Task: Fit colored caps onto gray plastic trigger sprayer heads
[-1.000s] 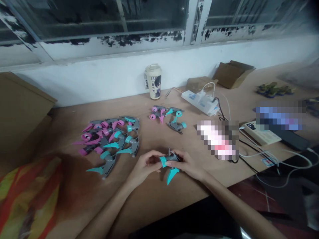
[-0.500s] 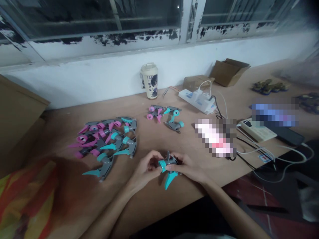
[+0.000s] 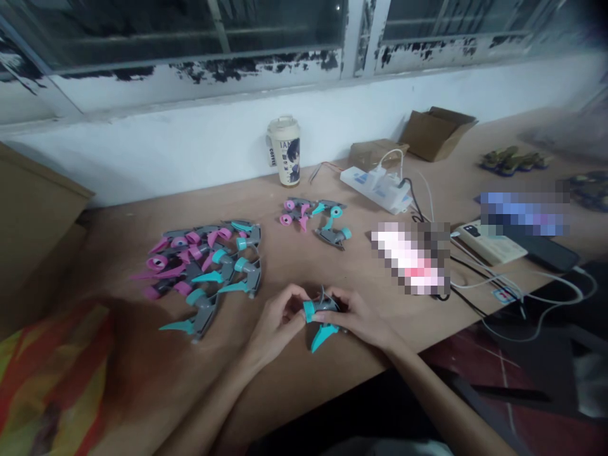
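Low above the near part of the table, both hands are closed round one grey trigger spray head (image 3: 323, 337) with a teal collar and a teal trigger. My left hand (image 3: 281, 320) pinches at the teal collar, which faces left. Round the grey body are the fingers of my right hand (image 3: 361, 320), the thumb lying along it. The trigger hangs down below the fingers. Part of the body is covered by my right hand. A pile of similar spray heads (image 3: 199, 266), some pink and some teal, lies to the left. A smaller group of spray heads (image 3: 335, 234) lies beyond my hands.
A lidded cup (image 3: 289, 155) stands by the wall. Toward the right are a power strip (image 3: 375, 190), cables, a blurred-out pink-white item (image 3: 408, 259), a pale power bank (image 3: 491, 244) and an open cardboard box (image 3: 437, 133). A red-yellow bag (image 3: 57, 380) sits at the near left.
Both hands stay closed on the spray head in nearly the same place. It has tilted slightly, its trigger tip shifting a little left. The whole view has shifted slightly.
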Demonstrator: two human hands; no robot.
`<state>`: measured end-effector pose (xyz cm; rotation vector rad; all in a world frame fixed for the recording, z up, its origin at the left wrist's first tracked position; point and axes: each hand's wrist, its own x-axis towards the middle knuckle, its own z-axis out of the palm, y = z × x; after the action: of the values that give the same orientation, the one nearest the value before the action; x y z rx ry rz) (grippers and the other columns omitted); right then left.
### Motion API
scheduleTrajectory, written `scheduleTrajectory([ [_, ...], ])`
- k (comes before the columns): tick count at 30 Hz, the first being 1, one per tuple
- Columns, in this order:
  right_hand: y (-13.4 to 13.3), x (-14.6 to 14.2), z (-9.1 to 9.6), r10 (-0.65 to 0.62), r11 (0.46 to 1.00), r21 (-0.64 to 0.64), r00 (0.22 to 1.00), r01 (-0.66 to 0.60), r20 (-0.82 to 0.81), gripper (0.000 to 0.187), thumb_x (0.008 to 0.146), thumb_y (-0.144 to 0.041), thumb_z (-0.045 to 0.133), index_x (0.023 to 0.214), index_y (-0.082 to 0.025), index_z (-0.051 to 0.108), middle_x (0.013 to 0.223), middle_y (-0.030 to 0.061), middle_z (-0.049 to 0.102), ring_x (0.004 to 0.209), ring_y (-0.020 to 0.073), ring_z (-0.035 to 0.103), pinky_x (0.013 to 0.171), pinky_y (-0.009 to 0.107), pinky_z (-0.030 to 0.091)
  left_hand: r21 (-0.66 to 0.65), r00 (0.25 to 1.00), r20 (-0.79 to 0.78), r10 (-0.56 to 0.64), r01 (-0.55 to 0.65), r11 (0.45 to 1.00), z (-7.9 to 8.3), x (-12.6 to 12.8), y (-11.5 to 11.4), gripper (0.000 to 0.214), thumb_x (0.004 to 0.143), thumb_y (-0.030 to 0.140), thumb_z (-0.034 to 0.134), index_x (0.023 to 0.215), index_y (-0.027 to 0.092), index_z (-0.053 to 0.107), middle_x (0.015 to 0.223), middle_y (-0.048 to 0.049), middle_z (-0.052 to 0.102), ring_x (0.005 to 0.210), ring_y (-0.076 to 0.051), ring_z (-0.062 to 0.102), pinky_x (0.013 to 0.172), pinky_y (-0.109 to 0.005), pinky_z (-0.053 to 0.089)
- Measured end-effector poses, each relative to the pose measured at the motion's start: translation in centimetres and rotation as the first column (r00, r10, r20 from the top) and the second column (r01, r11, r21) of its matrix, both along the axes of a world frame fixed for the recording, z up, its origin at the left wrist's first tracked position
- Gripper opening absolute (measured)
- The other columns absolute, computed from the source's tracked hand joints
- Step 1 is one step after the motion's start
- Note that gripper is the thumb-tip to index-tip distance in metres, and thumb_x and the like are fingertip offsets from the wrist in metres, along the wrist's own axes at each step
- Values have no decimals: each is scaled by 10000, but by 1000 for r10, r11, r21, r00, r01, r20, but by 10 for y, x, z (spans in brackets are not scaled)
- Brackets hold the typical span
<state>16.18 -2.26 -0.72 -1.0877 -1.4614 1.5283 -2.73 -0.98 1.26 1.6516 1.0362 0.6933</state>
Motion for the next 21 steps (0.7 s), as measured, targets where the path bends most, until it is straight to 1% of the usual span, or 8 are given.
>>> scheduleTrajectory([
  [6,0,0,-5,-2,1000,28,1000,2,10,253,739,-395,667,748,-179,535,660,-40,442,626,95,414,572,228,330,-179,991,131,-19,42,983,2,-1,4,149,773,265,541,891,177,520,814,-3,513,740,-137,520,608,-249,483],
  [10,-1,-1,-5,-59,996,72,997,56,42,237,741,-389,663,742,-183,546,659,-40,436,639,99,414,573,226,326,-232,983,184,-4,48,972,1,-2,5,172,777,285,562,903,175,524,846,-10,522,744,-129,529,596,-231,485],
  [15,0,-2,-2,-119,982,164,986,98,121,244,733,-409,666,730,-187,565,692,-20,466,680,120,435,602,242,343,-226,980,198,13,33,974,-1,-3,5,181,781,288,570,919,176,535,838,-8,536,730,-125,540,591,-229,499],
  [18,1,-4,-3,-133,980,168,981,109,138,271,715,-440,672,719,-191,565,682,-17,465,674,128,438,594,247,349,-197,979,201,24,16,980,-1,-3,4,156,787,262,553,917,176,543,843,-11,546,748,-133,549,585,-229,509],
  [21,-2,-5,-5,-160,977,159,980,139,122,265,711,-439,677,728,-191,582,693,-13,476,686,131,448,597,247,354,-178,979,202,31,6,984,0,-2,3,133,789,225,536,911,172,546,844,-14,550,743,-131,548,585,-231,514],
])
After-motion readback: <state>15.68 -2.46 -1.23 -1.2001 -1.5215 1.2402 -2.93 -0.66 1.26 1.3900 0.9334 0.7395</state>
